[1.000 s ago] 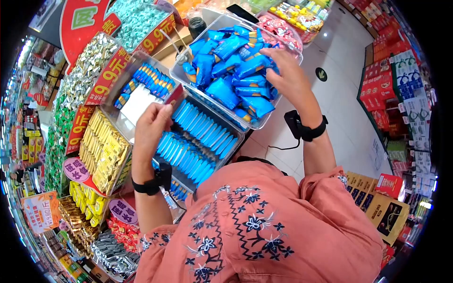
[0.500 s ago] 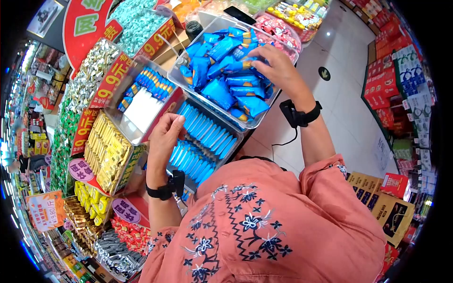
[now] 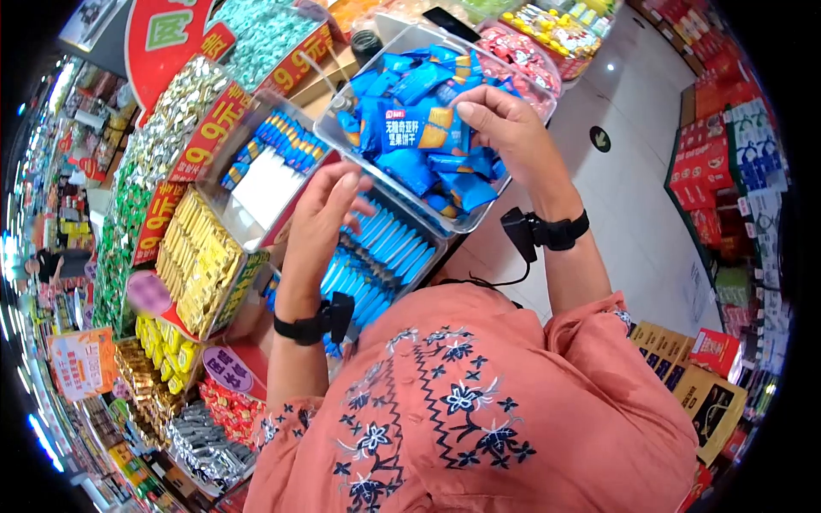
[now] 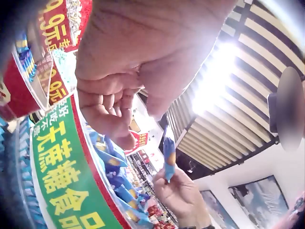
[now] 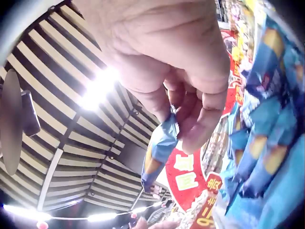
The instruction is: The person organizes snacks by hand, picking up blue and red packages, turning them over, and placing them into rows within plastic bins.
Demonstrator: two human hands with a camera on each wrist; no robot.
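My right hand [image 3: 517,137] pinches one end of a blue biscuit packet [image 3: 410,128] between thumb and fingers, over the clear plastic tub [image 3: 469,226] heaped with similar packets. White lettering and a picture of biscuits face up on it. In the right wrist view the packet [image 5: 159,150] hangs from the fingertips. My left hand [image 3: 323,205] holds nothing; its fingers are loosely bent and its thumb stands apart, to the left of the tub and over rows of upright blue packets [image 3: 398,248]. The left wrist view shows the packet [image 4: 169,152] edge-on, apart from the left fingertips.
A bin with small blue packets and a white card [image 3: 267,192] stands left of the tub. Beyond lie yellow packets [image 3: 198,265], silver sweets [image 3: 192,103] and red price signs [image 3: 209,132]. A dark jar [image 3: 366,44] and a phone [image 3: 451,24] are behind the tub. Tiled floor [image 3: 637,205] runs along the right.
My right hand has picked a biscuit packet out of the heap and turned its printed face up. My left hand has moved right and up, closer to the tub, with its fingers loosened.
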